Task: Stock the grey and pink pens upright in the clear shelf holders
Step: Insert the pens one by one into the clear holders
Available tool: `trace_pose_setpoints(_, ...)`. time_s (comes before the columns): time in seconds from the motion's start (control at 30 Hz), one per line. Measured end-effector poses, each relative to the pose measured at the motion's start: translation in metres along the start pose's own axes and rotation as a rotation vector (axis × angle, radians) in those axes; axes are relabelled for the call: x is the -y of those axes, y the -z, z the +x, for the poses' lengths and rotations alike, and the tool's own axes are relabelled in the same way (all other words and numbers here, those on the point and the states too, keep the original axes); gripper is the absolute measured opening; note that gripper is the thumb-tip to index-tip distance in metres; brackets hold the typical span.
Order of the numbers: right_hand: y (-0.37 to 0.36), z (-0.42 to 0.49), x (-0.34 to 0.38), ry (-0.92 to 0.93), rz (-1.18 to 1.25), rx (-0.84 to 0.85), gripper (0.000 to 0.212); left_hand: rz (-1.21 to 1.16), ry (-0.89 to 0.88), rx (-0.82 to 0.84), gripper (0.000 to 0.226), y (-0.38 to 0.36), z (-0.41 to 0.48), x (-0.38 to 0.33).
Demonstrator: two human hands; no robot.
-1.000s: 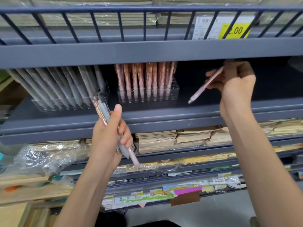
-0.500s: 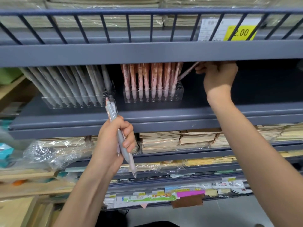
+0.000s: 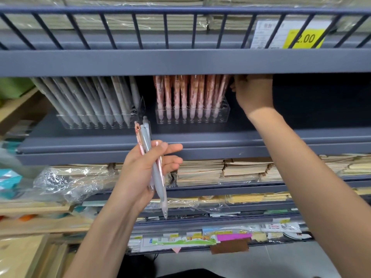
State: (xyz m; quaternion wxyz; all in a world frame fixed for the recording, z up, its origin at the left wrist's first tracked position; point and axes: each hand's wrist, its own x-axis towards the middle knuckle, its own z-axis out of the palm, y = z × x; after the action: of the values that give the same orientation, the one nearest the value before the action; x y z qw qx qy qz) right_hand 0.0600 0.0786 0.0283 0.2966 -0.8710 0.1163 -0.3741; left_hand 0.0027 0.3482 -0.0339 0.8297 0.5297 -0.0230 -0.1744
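Your left hand is gripping the spare pens with fingers half spread, so one could be slipping out; I cannot tell how the fingers of your right hand are lying.

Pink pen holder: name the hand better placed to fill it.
Right, probably: the right hand is at the right end of the pink holder; the left hand grips spare pens lower down.

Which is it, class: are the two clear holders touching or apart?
Apart. The head view shows bare shelf between the grey-pen holder and the pink-pen holder.
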Motion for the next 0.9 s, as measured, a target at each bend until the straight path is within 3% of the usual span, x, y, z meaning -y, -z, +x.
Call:
trace_pose_setpoints(0.13,-0.002,-0.001,0.004,0.011,-0.065,0.021,0.033,-0.094,-0.006,0.0,0.01,-0.001,-0.001,-0.001)
trace_pose_setpoints(0.27,-0.003,-0.004,0.0,-0.085,0.078,0.036,0.034,-0.14,-0.027,-0.02,0.032,-0.002,-0.001,-0.003)
trace_pose_setpoints(0.37,0.002,-0.012,-0.007,-0.218,0.165,-0.052,0.033,-0.151,-0.039,-0.033,0.023,0.001,0.003,0.0)
trace_pose_setpoints(0.5,0.017,-0.057,0.006,-0.23,0.449,-0.193,0.009,-0.108,-0.096,-0.002,0.023,0.005,0.006,0.003)
trace_pose_setpoints(0.57,0.021,-0.087,0.018,-0.27,0.487,-0.059,0.013,-0.086,-0.128,0.034,0.023,0.004,0.006,0.004)
trace_pose_setpoints(0.67,0.017,-0.127,0.033,-0.249,0.563,0.32,0.019,-0.08,-0.146,0.067,0.021,0.004,0.007,0.005)
trace_pose_setpoints(0.77,0.004,-0.155,0.042,-0.27,0.589,0.609,0.012,-0.088,-0.155,0.103,0.022,0.004,0.006,0.005)
trace_pose_setpoints(0.9,-0.012,-0.174,0.047,-0.316,0.704,0.757,0.013,-0.064,-0.164,0.132,0.022,0.003,0.005,0.003)
